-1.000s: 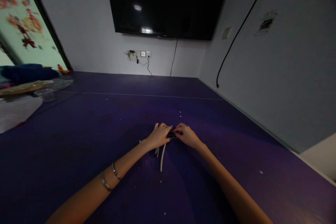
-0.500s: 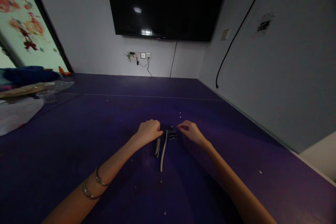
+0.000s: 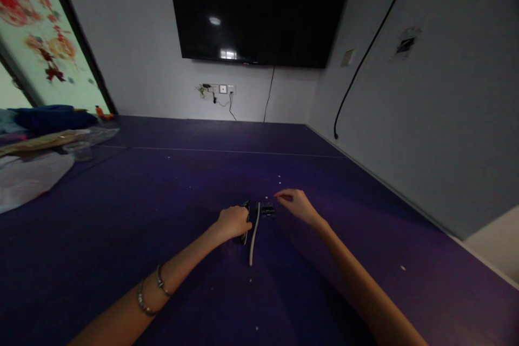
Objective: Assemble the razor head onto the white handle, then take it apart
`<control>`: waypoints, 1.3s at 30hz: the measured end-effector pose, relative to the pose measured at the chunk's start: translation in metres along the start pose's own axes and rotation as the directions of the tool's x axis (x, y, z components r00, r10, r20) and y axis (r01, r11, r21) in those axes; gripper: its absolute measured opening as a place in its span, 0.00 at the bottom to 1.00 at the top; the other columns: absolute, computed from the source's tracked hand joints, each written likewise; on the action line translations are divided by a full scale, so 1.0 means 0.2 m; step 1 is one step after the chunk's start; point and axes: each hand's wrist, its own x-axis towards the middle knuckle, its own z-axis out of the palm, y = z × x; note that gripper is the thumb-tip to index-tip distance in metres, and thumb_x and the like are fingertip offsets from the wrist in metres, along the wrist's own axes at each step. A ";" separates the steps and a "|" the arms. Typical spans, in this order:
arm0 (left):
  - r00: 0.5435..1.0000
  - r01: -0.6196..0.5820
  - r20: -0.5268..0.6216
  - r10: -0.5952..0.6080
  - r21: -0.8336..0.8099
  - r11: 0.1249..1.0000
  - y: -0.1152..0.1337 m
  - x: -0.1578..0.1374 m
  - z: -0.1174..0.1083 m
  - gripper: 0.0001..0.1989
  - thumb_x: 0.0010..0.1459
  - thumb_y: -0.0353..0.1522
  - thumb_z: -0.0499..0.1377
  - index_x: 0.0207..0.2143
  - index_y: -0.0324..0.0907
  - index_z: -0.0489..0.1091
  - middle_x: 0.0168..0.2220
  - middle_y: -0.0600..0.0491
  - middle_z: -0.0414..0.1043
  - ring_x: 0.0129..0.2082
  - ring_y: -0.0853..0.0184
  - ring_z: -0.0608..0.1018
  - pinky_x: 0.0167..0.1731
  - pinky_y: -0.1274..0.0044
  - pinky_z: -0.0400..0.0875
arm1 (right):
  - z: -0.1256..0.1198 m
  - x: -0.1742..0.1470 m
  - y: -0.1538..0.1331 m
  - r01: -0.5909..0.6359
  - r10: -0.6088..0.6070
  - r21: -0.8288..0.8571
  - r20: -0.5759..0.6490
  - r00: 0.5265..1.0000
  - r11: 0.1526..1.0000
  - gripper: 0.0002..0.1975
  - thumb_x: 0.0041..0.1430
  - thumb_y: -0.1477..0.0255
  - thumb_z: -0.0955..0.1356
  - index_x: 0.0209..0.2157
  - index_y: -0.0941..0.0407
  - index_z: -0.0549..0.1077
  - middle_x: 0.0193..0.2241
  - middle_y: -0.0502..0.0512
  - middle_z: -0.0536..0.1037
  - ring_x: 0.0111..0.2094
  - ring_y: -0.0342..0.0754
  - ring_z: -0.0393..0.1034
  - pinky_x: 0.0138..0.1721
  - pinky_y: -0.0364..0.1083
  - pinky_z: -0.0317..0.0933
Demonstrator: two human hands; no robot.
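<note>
**Left hand on the dark piece, strip lying loose**

From my remote seat, I judge things partway: the off-white, slim, flexible strip [image 3: 254,238] lies ungripped on the smooth purple surface [image 3: 121,227], just beside the small black rectangular block [image 3: 267,210]. I see nothing joined; what remains I can't judge. The strip's long axis runs away from me, gently curved, its far end leaning right. My left hand [image 3: 234,221] curls around the dark, pale-edged narrow piece [image 3: 245,238], roughly parallel. My right hand [image 3: 295,204] hovers, fingertips together; whether they pinch anything, I can't tell.
</note>
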 end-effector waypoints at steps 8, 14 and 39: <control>0.997 -0.029 -0.069 0.026 -0.038 0.999 -0.02 0.01 -0.05 0.12 0.53 0.35 0.53 0.30 0.39 0.74 0.30 0.45 0.76 0.30 0.61 0.78 0.29 0.74 0.68 | 0.10 0.01 -0.06 -0.303 0.326 0.373 0.002 0.945 0.877 0.11 0.47 0.72 0.67 0.35 0.59 0.75 0.28 0.54 0.77 0.28 0.46 0.71 0.22 0.43 0.67; 0.959 -0.139 -0.263 0.107 -0.106 0.985 0.03 -0.03 -0.11 0.16 0.57 0.37 0.50 0.27 0.39 0.73 0.26 0.48 0.75 0.28 0.63 0.77 0.31 0.74 0.67 | 0.18 -0.02 -0.17 -0.440 0.416 0.717 0.227 0.881 0.540 0.13 0.46 0.69 0.71 0.35 0.58 0.73 0.30 0.55 0.77 0.28 0.43 0.72 0.30 0.43 0.69; 0.989 -0.128 -0.073 0.128 0.002 0.992 0.12 -0.11 -0.07 0.13 0.53 0.39 0.55 0.29 0.39 0.74 0.32 0.45 0.76 0.33 0.56 0.78 0.31 0.70 0.70 | -0.15 -0.02 0.05 -0.446 0.491 0.326 -0.067 0.869 0.834 0.14 0.50 0.70 0.65 0.36 0.61 0.76 0.24 0.52 0.75 0.24 0.42 0.68 0.27 0.40 0.63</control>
